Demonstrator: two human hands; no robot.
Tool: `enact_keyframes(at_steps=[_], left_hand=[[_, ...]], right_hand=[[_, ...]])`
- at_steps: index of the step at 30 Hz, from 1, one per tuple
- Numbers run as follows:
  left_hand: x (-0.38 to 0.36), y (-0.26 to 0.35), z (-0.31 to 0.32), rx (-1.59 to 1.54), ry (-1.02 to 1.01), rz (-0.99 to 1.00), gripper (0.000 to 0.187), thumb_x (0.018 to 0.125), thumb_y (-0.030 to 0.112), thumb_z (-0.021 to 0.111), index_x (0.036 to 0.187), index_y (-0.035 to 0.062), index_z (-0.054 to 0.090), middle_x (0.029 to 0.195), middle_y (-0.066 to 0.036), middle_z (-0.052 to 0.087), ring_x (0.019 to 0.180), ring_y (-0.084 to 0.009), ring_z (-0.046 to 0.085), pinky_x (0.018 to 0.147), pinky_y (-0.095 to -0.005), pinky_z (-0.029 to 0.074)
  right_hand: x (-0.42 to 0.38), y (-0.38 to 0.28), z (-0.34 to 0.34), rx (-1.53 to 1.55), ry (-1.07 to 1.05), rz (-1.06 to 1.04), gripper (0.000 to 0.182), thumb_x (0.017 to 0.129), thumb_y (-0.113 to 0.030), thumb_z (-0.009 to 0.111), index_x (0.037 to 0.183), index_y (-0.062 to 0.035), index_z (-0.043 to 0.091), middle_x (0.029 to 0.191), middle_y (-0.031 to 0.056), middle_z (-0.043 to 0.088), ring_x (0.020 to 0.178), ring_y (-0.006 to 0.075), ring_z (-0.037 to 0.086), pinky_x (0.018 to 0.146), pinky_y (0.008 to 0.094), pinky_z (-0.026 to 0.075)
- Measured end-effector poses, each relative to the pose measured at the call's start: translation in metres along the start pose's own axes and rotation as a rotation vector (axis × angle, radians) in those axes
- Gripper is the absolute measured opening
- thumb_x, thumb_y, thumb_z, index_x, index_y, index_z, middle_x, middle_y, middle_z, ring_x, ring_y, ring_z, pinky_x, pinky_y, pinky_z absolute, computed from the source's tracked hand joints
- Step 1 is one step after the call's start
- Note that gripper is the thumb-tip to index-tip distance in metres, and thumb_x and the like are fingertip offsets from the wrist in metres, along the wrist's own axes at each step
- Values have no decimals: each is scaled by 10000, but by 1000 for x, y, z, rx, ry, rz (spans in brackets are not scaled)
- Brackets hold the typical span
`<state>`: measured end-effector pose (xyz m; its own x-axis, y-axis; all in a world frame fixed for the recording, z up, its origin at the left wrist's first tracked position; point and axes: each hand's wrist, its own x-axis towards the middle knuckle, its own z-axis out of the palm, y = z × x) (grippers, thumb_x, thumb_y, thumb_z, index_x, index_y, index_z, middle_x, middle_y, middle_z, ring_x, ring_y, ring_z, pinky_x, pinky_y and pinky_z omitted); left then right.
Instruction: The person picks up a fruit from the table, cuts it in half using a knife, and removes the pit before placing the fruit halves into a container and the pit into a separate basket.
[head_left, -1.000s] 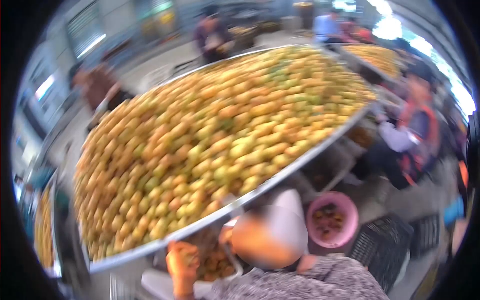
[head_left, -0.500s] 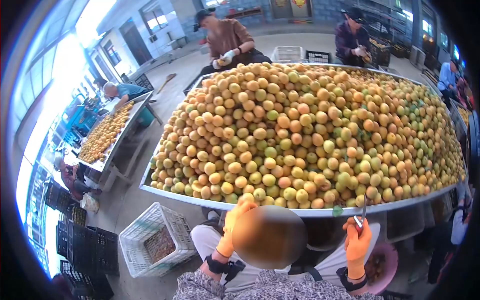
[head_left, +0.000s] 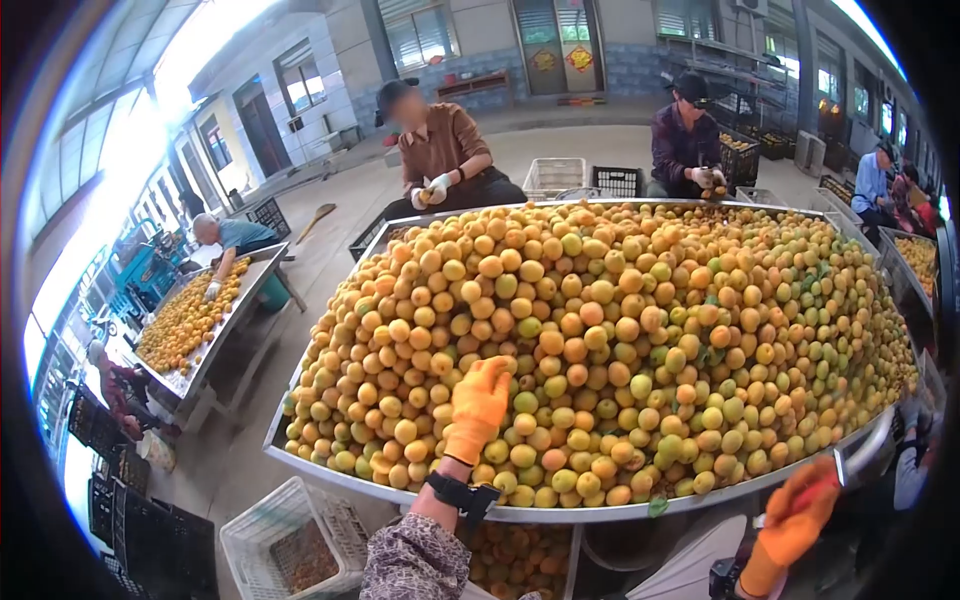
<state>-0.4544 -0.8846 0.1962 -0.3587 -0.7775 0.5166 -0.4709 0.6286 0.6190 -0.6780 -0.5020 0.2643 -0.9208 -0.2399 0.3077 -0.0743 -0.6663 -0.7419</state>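
A large metal-rimmed table (head_left: 600, 514) bears a high heap of yellow-orange and greenish fruit (head_left: 560, 340). My left hand (head_left: 482, 398), in an orange glove, reaches onto the front of the heap with its fingers on the fruit; whether they grip one is hidden. At the lower right, beyond the table's front edge, my right hand (head_left: 797, 512), also gloved in orange, is closed around a small knife (head_left: 823, 488) with a red handle. The blade points up near the table's rim.
A white crate (head_left: 240, 535) stands at the lower left, and fruit fills a container (head_left: 515, 562) below the table. Two people sit across the heap. At left, another person works at a smaller fruit table (head_left: 215, 345). Black crates (head_left: 165, 530) are stacked at the lower left.
My left hand has moved forward from the table's front edge onto the heap. My right hand has shifted right with the knife. The view has tilted up.
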Motion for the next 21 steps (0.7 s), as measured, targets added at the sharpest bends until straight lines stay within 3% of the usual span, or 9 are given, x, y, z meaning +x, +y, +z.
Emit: enact_keyframes(at_steps=[3,4,6,10,12,13,16,17,21], left_hand=[[25,8,45,-8,-19,149,269,887,177,613,1154,145,600,1074,-128,630,956,-339,605,785,-433,504],[35,10,60,49,-34,171,323,887,190,615,1203,138,569,1084,-138,619,953,-354,601,797,-442,500],[49,17,85,189,-128,76,381,873,229,639,1227,133,539,1104,-154,591,946,-367,602,798,-447,500],[63,32,106,424,-274,-90,401,847,263,671,1201,138,528,1130,-169,557,961,-376,598,812,-453,498],[58,19,106,144,-179,-193,371,822,263,699,1127,127,538,1130,-185,543,975,-383,590,819,-459,492],[51,7,105,19,-108,-141,379,803,238,717,1121,136,538,1121,-200,543,986,-401,577,822,-471,486],[31,-3,80,-481,-24,-129,467,824,128,698,1252,86,514,1061,-99,549,930,-240,590,798,-356,499],[15,9,60,-961,-115,-352,472,860,72,653,1306,61,498,1089,-52,540,926,-156,554,831,-271,479],[-39,38,7,-1537,-311,-363,562,889,80,636,1383,-15,385,1241,-139,530,1104,-224,562,969,-339,468]], right_hand=[[-2,-14,-18,124,15,-101,410,980,-407,499,1152,-35,513,757,52,556,400,65,339,328,205,245],[-7,-17,-18,-2,-61,7,455,948,-417,523,1089,15,549,702,94,565,392,112,391,331,235,296],[-17,-43,47,-282,-350,36,550,921,-473,552,1099,48,565,647,133,578,395,132,428,346,235,307],[-33,-19,36,-328,-286,314,448,937,-385,596,1144,12,566,704,122,599,427,89,388,378,212,277],[-35,-11,53,-233,-320,461,288,922,-235,634,1082,3,610,679,44,566,477,57,398,429,199,279],[-37,1,45,-282,-381,476,367,926,-326,614,1091,0,583,693,70,585,442,73,415,384,205,288],[-46,24,51,-321,-415,630,464,891,-412,656,1061,14,584,666,130,625,419,123,491,354,219,334],[-50,29,57,-313,-449,667,451,910,-405,630,1076,11,578,681,108,621,423,110,480,357,218,331],[-64,45,78,-241,-528,971,292,984,-305,524,1068,-29,569,707,36,571,466,73,459,397,208,327]])
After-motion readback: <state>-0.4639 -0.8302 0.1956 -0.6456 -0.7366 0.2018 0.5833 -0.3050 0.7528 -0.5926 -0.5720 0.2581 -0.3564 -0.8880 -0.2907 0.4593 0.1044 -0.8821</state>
